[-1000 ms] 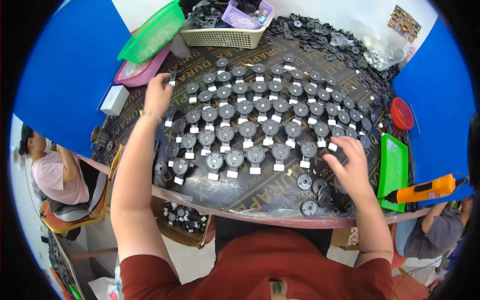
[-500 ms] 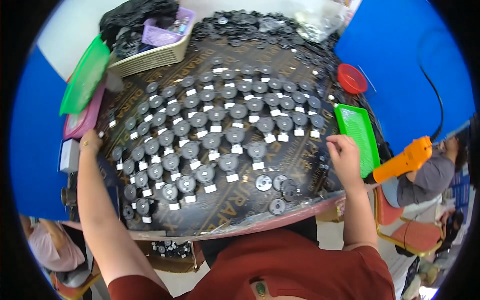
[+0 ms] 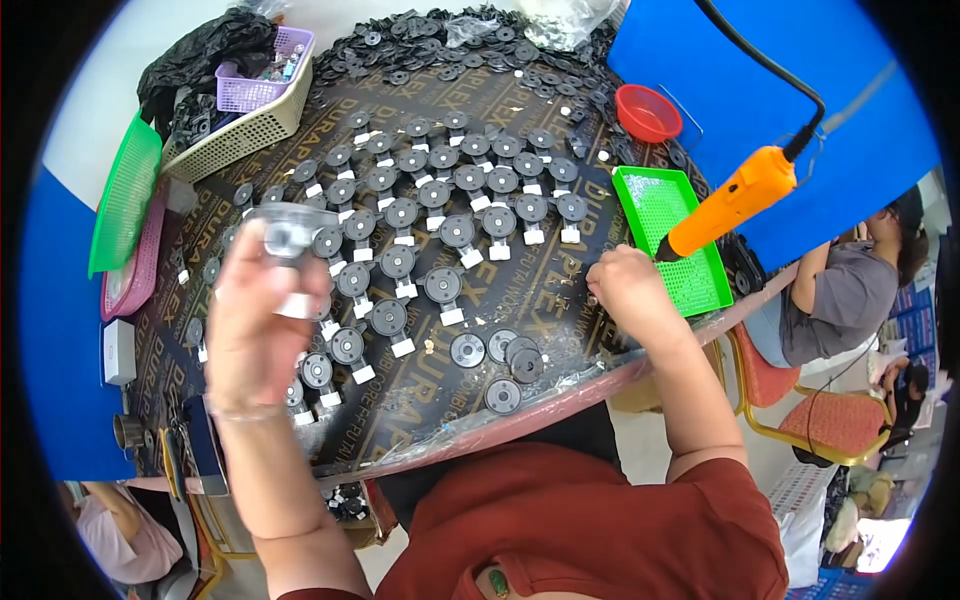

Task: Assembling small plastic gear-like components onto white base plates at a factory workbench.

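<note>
My left hand (image 3: 262, 325) is raised over the left of the table, fingers closed on a round black part with a white tab (image 3: 287, 240); motion blurs both. Many similar round parts with white tabs (image 3: 457, 231) stand in rows across the table. My right hand (image 3: 630, 285) is closed, fingertips bent together, just left of the green tray (image 3: 718, 268); whatever they pinch is too small to make out. An orange electric screwdriver (image 3: 733, 197) hangs above that tray, tip down, untouched. Several loose black discs (image 3: 467, 350) lie near the front edge.
Black discs (image 3: 400, 45) are heaped at the back. A cream basket (image 3: 255, 125) and green basket (image 3: 125, 200) stand at left, a white box (image 3: 119, 352) below them. A red bowl (image 3: 648, 113) sits at back right. Blue partitions flank the table; other people sit beyond.
My left hand has come from the far left edge toward the middle and now holds a round part. The right hand shifted leftward in view. The screwdriver swung up and left; the whole view turned.
</note>
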